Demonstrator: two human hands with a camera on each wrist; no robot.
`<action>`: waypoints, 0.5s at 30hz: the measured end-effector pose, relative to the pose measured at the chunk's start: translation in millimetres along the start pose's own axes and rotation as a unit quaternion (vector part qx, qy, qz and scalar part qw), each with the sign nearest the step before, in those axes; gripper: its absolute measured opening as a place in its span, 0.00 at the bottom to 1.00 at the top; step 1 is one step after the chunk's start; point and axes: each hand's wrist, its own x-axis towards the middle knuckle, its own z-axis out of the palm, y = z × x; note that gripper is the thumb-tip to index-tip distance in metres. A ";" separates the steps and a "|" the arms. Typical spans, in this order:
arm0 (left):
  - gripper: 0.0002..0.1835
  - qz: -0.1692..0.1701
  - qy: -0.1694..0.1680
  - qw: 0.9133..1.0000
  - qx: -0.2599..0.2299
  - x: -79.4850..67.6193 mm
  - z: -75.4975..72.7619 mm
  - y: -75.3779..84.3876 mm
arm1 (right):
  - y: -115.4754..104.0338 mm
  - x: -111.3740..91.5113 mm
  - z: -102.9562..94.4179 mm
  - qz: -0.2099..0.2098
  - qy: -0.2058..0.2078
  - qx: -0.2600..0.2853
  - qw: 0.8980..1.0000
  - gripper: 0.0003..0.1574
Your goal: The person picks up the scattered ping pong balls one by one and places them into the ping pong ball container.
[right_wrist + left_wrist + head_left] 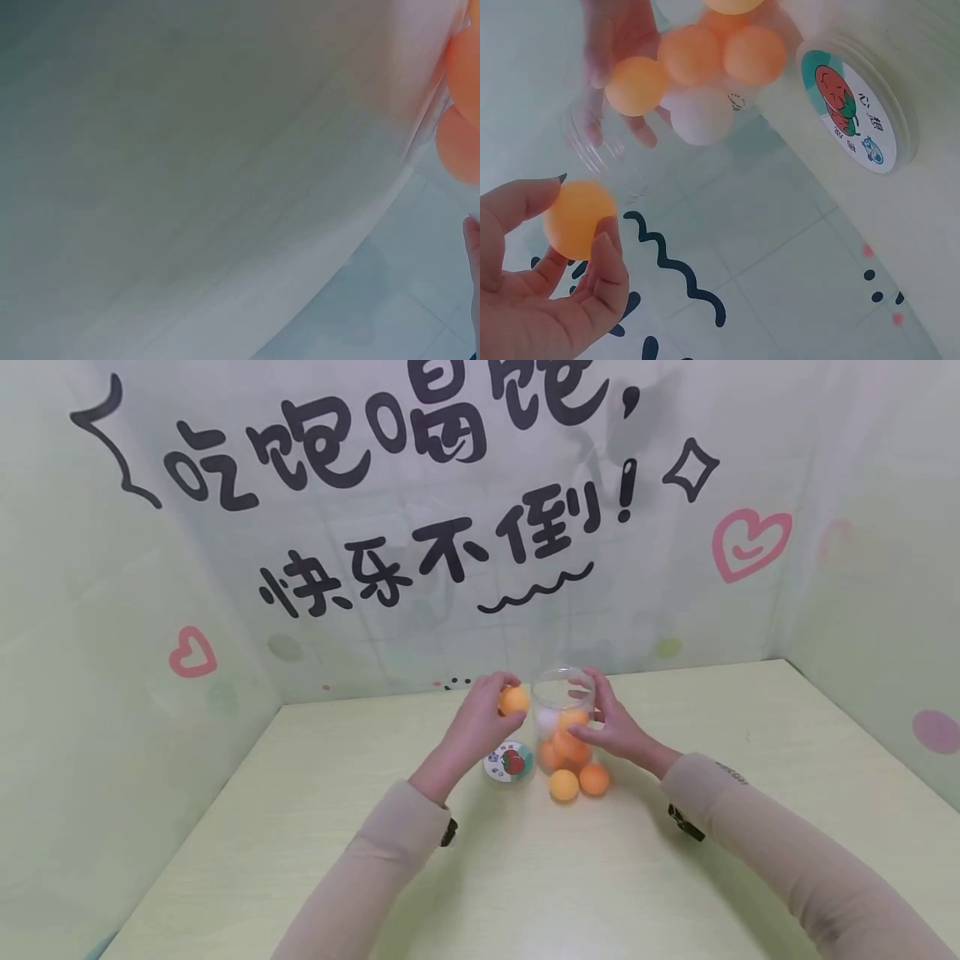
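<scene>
My left hand (480, 718) pinches a yellow-orange ping-pong ball (513, 701) between thumb and fingers, just left of a clear plastic jar (551, 695). In the left wrist view the same ball (579, 220) is near the jar's open mouth. The jar stands upright, with several orange balls and a white ball (701, 116) inside. From the right side, my right hand (613, 727) grips the jar, thumb in front and fingers behind. The right wrist view catches only a fingertip (472, 236) and orange balls (459, 146) at its edge.
A round lid (508, 762) with a red fruit picture lies on the table left of the jar. A yellow-orange ball (564, 785) and an orange ball (595, 779) sit on the table before the jar. Behind stands a printed cloth backdrop (420, 635).
</scene>
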 end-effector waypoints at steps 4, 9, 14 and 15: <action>0.22 0.007 0.027 0.999 -0.036 9.7 4.6 3.3 | -7.5 -1.0 0.9 0.001 -0.001 -0.004 1.000 0.49; 0.22 -0.003 0.046 0.996 -0.078 19.8 7.8 8.6 | -24.9 -3.5 2.7 -0.009 -0.002 0.001 1.000 0.48; 0.23 -0.002 0.053 0.994 -0.092 28.6 11.8 15.5 | -15.4 -2.3 0.9 -0.005 -0.003 -0.003 1.000 0.48; 0.23 -0.001 0.053 0.994 -0.092 30.3 13.0 16.8 | -11.6 -1.8 0.3 -0.004 -0.003 -0.001 1.000 0.48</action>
